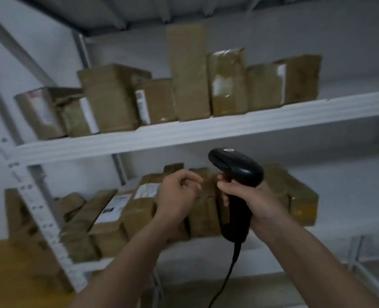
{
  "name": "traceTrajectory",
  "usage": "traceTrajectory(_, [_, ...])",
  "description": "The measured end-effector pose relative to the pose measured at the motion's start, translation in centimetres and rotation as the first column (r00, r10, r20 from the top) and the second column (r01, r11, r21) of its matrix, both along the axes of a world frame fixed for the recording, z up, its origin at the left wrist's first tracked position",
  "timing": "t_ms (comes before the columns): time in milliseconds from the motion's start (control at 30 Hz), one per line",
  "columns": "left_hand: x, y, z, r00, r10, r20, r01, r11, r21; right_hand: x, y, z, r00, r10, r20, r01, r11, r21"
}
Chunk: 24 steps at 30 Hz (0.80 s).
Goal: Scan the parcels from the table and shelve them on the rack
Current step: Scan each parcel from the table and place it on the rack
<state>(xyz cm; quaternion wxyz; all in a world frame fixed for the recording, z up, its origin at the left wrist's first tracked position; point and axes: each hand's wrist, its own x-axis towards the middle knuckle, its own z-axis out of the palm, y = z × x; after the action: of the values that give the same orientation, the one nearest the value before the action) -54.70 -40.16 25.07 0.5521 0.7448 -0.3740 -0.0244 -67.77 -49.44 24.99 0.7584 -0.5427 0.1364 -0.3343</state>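
Observation:
My right hand (248,196) grips the handle of a black corded barcode scanner (237,172), held upright in front of the white rack (184,134). My left hand (179,192) hangs just left of the scanner with loosely curled fingers and holds nothing. Several brown taped parcels (190,72) stand in a row on the upper shelf. More brown parcels (121,210) lie on the lower shelf behind my hands, some with white labels. The picture is blurred.
The rack's perforated upright (39,210) slants down the left side. A wooden surface (8,274) shows at the lower left. The right parts of both shelves (350,196) hold no parcels. The scanner's cable (226,278) hangs down between my forearms.

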Motion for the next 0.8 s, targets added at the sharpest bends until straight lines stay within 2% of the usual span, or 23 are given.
traceTrajectory(100, [4.8,7.1,-3.6,0.995,0.042,-0.091,-0.022,0.978,0.206,3.8,5.8,-2.1,0.994,0.077,-0.074,-0.075,0.997,0.025])
traceTrajectory(200, [8.8,14.8,-5.9,0.992,-0.002,-0.127,0.051,0.923,0.381,8.1,11.9,-3.6,0.983,0.136,-0.124,-0.131,0.99,0.043])
traceTrajectory(267, [11.0,20.1,-7.0,0.988,0.019,-0.151,0.044,0.915,0.401,11.2,16.0,-4.4,0.976,0.155,-0.153,-0.154,0.988,0.017])
traceTrajectory(367, [13.9,27.6,-8.4,0.95,0.108,-0.292,0.011,0.926,0.378,15.8,22.0,-5.9,0.963,0.176,-0.203,-0.182,0.983,-0.011])
traceTrajectory(500, [17.1,35.6,-10.1,0.928,0.204,-0.312,-0.044,0.891,0.452,20.5,28.5,-7.9,0.936,0.225,-0.27,-0.234,0.972,-0.001])
traceTrajectory(633, [19.2,41.6,-10.5,0.856,0.343,-0.386,-0.169,0.893,0.418,24.2,33.1,-9.3,0.907,0.251,-0.338,-0.26,0.965,0.02])
traceTrajectory(800, [21.3,47.6,-10.8,0.8,0.431,-0.418,-0.251,0.872,0.419,28.6,37.5,-10.1,0.882,0.302,-0.361,-0.298,0.952,0.069])
